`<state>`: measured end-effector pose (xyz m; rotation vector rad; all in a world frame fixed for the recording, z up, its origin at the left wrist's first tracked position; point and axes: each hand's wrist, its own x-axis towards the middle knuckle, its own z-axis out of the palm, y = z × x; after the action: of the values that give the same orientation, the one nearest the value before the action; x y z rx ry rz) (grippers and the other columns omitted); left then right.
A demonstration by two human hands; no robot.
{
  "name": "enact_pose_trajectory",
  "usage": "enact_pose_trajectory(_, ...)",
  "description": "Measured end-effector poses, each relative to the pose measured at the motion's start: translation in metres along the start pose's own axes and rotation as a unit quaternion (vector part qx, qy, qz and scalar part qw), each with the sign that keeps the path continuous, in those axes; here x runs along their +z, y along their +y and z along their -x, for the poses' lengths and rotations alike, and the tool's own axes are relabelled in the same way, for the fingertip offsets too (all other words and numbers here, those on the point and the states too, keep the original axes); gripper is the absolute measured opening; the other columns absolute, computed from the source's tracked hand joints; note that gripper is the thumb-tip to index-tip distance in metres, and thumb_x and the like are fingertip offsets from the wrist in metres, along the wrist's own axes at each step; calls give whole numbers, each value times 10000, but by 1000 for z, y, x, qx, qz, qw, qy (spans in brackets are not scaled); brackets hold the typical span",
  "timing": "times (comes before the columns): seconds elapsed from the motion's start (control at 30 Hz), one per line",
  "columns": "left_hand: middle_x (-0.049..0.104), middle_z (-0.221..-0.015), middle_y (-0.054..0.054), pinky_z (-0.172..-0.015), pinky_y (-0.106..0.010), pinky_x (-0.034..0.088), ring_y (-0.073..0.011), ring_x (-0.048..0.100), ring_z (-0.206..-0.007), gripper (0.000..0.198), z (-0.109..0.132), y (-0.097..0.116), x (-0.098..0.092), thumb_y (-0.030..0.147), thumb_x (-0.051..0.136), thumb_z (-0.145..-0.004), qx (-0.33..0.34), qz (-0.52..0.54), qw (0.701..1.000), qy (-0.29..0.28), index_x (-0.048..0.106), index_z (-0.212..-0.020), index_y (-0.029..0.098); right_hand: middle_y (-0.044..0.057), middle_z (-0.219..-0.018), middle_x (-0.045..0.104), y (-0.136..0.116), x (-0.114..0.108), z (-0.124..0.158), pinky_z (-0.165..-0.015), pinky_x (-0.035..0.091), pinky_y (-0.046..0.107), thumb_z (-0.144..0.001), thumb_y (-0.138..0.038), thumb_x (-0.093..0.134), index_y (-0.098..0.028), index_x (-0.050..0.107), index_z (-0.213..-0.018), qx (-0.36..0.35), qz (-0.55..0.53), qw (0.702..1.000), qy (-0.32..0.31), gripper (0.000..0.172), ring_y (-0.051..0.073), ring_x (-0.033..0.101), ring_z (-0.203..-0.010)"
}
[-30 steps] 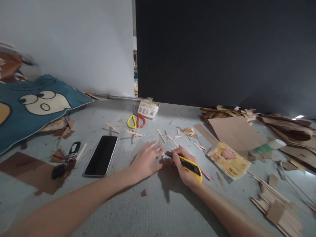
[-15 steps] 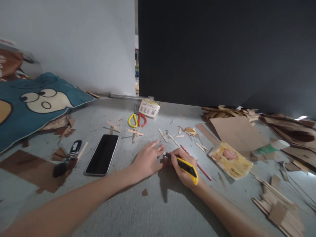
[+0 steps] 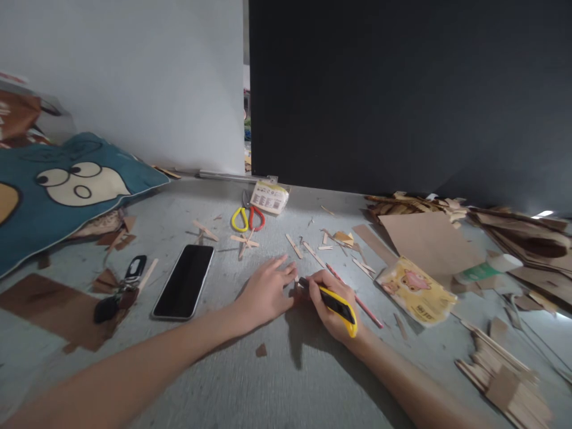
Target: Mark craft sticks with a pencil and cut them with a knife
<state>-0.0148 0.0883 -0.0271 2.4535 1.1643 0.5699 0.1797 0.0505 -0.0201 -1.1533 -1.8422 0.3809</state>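
Note:
My right hand (image 3: 334, 302) is wrapped round a yellow and black utility knife (image 3: 338, 305), its tip pointing left and down at the table. Opposite it, my left hand (image 3: 267, 290) lies low on the table, fingers reaching towards the knife tip. A small pale wooden piece (image 3: 297, 279) shows at the left fingertips; how it is held is hard to make out. Just beyond the hands lie loose wooden sticks (image 3: 294, 245) and a crossed-stick piece (image 3: 244, 242). A red pencil (image 3: 367, 310) rests beside my right hand.
A phone (image 3: 184, 282) and keys (image 3: 107, 308) lie left, near a blue cushion (image 3: 89, 179). Scissors (image 3: 248, 218) touch a small packet (image 3: 270, 197) at the back. To the right are a yellow packet (image 3: 417, 290), a glue stick (image 3: 487, 269), cardboard (image 3: 429, 238) and stacked sticks (image 3: 503, 372).

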Motion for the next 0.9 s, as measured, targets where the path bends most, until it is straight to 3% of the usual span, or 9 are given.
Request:
enact_pose_trajectory(0.33,627,-1499,-134,-1255,-557,382,-348,426,-1539,436,-1,3,-1,313,682,-933,-5,-17,1000,-12,719,-1340,161,-3,-714,630,-1,0,1,-596,489,249,-1033,-234,491,-250,516,-835,0,-20,1000,-18,200,157,633,-604)
enact_pose_trajectory(0.67,657,-1464,-151,-1258,-553,381,-361,446,-1525,456,-3,5,-3,302,728,-901,-6,-20,1000,-19,729,-1333,155,-7,-735,567,-4,-1,-9,-562,440,252,-933,-161,499,-252,423,-824,-29,-31,994,-101,162,154,570,-586)
enact_pose_trajectory(0.9,666,-1455,-142,-1251,-560,388,-357,442,-1528,419,-3,7,-5,350,694,-938,-9,-39,999,-20,738,-1315,174,-21,-689,570,3,2,-6,-558,431,256,-982,-233,487,-252,457,-807,13,-57,996,-73,178,149,560,-563)
